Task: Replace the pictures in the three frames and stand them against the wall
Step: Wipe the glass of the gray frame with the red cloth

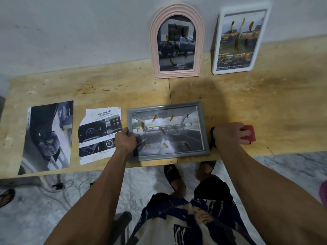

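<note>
- The grey frame [168, 131] lies flat near the desk's [265, 106] front edge, holding a car-interior picture smeared with orange streaks.
- The left hand [125, 141] grips the frame's left edge, fingers curled round it.
- The right hand [231, 133] rests on the desk just right of the frame, fingers curled over a red sponge [249, 132].
- The pink arched frame [177, 41] and the white frame [240, 39] stand leaning against the wall [70, 32].
- Two loose pictures lie left of the grey frame: a dark car print [47, 137] and an "ADVANCED" sheet [99, 135].
</note>
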The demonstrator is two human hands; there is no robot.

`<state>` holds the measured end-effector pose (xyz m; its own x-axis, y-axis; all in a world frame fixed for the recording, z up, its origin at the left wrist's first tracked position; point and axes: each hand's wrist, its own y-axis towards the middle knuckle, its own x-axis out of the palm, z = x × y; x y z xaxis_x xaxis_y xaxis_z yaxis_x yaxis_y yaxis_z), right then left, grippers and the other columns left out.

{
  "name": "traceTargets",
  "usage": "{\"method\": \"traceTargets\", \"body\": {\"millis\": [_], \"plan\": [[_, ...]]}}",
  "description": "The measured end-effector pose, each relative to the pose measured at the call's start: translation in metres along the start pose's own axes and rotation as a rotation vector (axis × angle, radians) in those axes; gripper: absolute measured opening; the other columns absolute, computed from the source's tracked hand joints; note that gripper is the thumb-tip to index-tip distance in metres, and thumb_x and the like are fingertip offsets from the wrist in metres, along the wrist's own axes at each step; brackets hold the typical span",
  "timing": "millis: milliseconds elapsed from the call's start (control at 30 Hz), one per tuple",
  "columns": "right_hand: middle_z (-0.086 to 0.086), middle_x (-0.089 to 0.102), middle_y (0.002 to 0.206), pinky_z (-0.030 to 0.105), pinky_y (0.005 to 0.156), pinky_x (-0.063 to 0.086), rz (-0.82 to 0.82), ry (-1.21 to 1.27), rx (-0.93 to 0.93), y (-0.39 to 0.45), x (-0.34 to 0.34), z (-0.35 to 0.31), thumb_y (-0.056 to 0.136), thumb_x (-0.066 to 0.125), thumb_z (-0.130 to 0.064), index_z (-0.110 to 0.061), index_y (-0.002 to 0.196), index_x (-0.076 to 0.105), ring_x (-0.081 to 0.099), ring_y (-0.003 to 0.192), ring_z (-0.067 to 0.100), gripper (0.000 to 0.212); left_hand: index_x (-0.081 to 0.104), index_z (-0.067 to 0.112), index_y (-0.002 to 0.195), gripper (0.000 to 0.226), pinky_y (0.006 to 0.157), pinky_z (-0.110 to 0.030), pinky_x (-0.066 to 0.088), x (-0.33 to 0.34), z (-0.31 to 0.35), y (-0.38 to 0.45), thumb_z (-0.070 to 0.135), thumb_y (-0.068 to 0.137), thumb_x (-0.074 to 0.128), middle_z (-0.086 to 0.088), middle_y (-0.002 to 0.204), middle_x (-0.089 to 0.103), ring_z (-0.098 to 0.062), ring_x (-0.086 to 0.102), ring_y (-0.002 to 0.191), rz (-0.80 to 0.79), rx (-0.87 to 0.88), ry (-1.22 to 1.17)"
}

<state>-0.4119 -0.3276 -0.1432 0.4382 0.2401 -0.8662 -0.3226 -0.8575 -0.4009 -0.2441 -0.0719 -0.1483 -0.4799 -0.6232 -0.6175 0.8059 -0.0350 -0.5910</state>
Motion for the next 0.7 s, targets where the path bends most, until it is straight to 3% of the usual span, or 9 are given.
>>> {"method": "traceTargets", "body": {"millis": [133,233,333,433,567,700], "plan": [[0.021,0.029,0.148,0.039,0.112,0.019,0.001,0.042,-0.049,0.006,0.001,-0.001,0.094,0.043,0.000,-0.001,0.131,0.048,0.026,0.134,0.042,0.038,0.057,0.010,0.135,0.040,0.099,-0.047,0.052,0.001,-0.002,0.004,0.003,0.096,0.051,-0.014,0.124,0.064,-0.037,0.061,0.107,0.002,0.002,0.016],[0.019,0.043,0.138,0.031,0.106,0.017,0.052,0.091,-0.098,0.011,-0.004,0.004,0.087,0.053,0.004,0.001,0.114,0.061,0.035,0.129,0.038,0.028,0.054,0.008,0.138,0.043,0.101,-0.047,0.051,0.002,0.001,0.002,0.002,0.096,0.050,-0.012,0.124,0.062,-0.038,0.059,0.111,0.027,0.004,0.033],[0.017,0.057,0.121,0.040,0.105,0.037,-0.004,0.159,-0.267,0.009,-0.010,0.003,0.079,0.059,0.005,-0.002,0.101,0.067,0.050,0.117,0.038,0.024,0.058,0.008,0.134,0.040,0.099,-0.046,0.052,0.003,0.000,0.003,0.002,0.095,0.049,-0.013,0.124,0.063,-0.038,0.060,0.109,0.051,0.023,0.042],[0.017,0.063,0.113,0.036,0.092,0.047,-0.025,0.251,-0.408,-0.002,-0.016,-0.006,0.084,0.052,-0.001,-0.007,0.105,0.071,0.058,0.107,0.037,0.029,0.062,0.007,0.127,0.034,0.093,-0.041,0.052,0.005,-0.002,0.002,0.004,0.097,0.049,-0.017,0.120,0.065,-0.039,0.060,0.106,0.079,0.052,0.076],[0.013,0.064,0.118,0.026,0.095,0.041,-0.097,0.335,-0.612,-0.021,-0.019,-0.022,0.089,0.054,-0.002,-0.009,0.112,0.069,0.058,0.109,0.027,0.028,0.066,0.008,0.120,0.027,0.081,-0.035,0.047,0.006,-0.003,0.002,0.009,0.100,0.048,-0.018,0.114,0.067,-0.038,0.061,0.102,0.124,0.090,0.108],[0.010,0.066,0.115,0.031,0.098,0.044,-0.148,0.400,-0.768,-0.039,-0.021,-0.037,0.087,0.057,-0.003,-0.010,0.110,0.069,0.060,0.107,0.025,0.027,0.069,0.010,0.113,0.025,0.080,-0.029,0.047,0.006,-0.006,0.003,0.003,0.096,0.051,-0.016,0.107,0.070,-0.031,0.062,0.093,0.112,0.086,0.062]]}}
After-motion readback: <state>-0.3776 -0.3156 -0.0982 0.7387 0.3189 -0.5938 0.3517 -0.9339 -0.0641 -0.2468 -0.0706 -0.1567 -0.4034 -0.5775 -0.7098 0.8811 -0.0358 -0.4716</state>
